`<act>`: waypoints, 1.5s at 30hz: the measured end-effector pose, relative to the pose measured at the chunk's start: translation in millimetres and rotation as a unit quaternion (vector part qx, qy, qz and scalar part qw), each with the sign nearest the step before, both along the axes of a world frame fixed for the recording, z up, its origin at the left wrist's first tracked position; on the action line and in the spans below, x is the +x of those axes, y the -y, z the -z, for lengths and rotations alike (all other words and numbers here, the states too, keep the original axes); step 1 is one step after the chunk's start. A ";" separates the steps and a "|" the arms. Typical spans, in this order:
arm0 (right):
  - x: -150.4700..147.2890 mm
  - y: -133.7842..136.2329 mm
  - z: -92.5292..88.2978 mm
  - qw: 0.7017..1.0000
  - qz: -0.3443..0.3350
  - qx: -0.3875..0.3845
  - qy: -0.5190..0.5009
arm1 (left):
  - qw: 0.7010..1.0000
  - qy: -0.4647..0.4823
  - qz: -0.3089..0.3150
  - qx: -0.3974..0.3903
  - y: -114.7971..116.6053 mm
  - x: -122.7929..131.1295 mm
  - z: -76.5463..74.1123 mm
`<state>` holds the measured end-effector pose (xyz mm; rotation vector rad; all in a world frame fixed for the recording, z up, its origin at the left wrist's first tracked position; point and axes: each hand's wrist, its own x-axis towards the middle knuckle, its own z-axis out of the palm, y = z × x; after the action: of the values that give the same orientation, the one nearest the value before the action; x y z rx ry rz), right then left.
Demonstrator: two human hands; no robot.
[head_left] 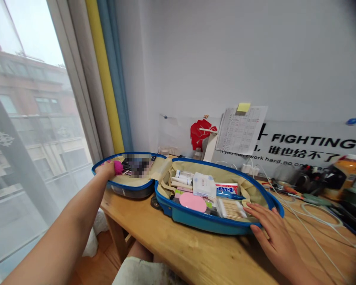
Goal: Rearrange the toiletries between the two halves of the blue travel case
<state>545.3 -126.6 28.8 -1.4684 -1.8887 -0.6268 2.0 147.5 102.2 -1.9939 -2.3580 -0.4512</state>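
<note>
A small blue suitcase [201, 226] lies open on the wooden table, with a beige lining. My left hand [106, 170] reaches into its left half, fingers curled against a magenta fluffy item [118, 167]. Beside that item lie dark things, partly blurred out. My right hand [267, 221] rests on the near right rim of the other half, fingers spread and holding nothing. That half contains a bundle of cotton swabs [231, 209], a pink oval item [192, 202], a white packet [204, 185], a blue-and-red toothpaste box [226, 189] and white tubes [184, 175].
White cables [308, 221] cross the table on the right. Behind them stands an orange bottle [342, 174]. Papers [241, 128] and a lettered poster [311, 144] hang at the wall. Curtains [106, 79] and a window are on the left.
</note>
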 end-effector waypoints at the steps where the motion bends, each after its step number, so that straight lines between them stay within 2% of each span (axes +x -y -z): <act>1: -0.5 0.3 -0.8 1.000 0.000 -0.001 -0.001 | 1.000 0.014 -0.011 0.006 2.2 0.4 -2.4; 3: -1.9 1.0 -2.5 1.000 0.000 -0.002 0.001 | 0.998 0.046 -0.042 0.019 6.7 3.5 -11.3; 5: -3.6 1.7 -4.0 1.000 -0.001 -0.002 0.003 | 0.994 0.080 -0.050 0.048 10.6 11.8 -26.3; 8: -5.9 2.3 -4.8 1.000 -0.006 0.000 0.000 | 0.986 0.139 -0.013 0.093 14.1 39.6 -57.6; 11: -7.4 2.7 -4.9 1.000 -0.005 -0.002 -0.011 | 0.968 0.217 0.072 0.107 18.1 91.2 -87.7; 14: -7.7 3.7 -5.7 1.000 -0.002 -0.024 -0.016 | 0.937 0.302 0.164 0.054 30.7 162.8 -101.1; 17: -8.2 4.9 -7.1 0.999 0.000 -0.035 -0.019 | 0.896 0.365 0.253 -0.036 53.8 241.8 -93.3; 20: -9.6 5.4 -8.2 1.000 -0.005 -0.026 -0.016 | 0.863 0.387 0.307 -0.105 79.9 314.3 -72.1; 23: -11.4 5.5 -9.1 1.000 -0.005 -0.015 -0.012 | 0.849 0.380 0.335 -0.148 101.4 368.0 -48.2; 25: -12.4 5.9 -10.2 1.000 -0.003 -0.017 -0.009 | 0.850 0.360 0.346 -0.167 111.8 389.8 -33.4; 28: -13.5 6.9 -12.2 1.000 -0.006 -0.021 -0.005 | 0.860 0.306 0.366 -0.181 121.0 402.5 -15.2; 31: -14.0 7.1 -13.1 1.000 -0.006 -0.018 -0.005 | 0.872 0.242 0.394 -0.157 123.7 400.8 -4.9; 34: -13.1 6.2 -11.6 1.000 -0.004 -0.016 -0.008 | 0.877 0.194 0.421 -0.129 123.1 396.7 -2.7; 38: -9.7 4.3 -7.6 1.000 -0.004 -0.012 -0.008 | 0.873 0.160 0.453 -0.089 115.9 388.0 -8.3; 42: -5.9 3.2 -5.5 1.000 -0.005 -0.011 -0.004 | 0.885 0.122 0.450 -0.013 88.8 354.3 -23.2; 45: -5.0 3.5 -6.2 1.000 -0.004 -0.014 0.000 | 0.916 0.064 0.395 0.029 54.9 301.3 -35.1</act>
<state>540.2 -130.1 35.0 -1.4786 -1.9103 -0.5990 303.3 92.6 137.3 -2.8909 -1.4411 -0.6592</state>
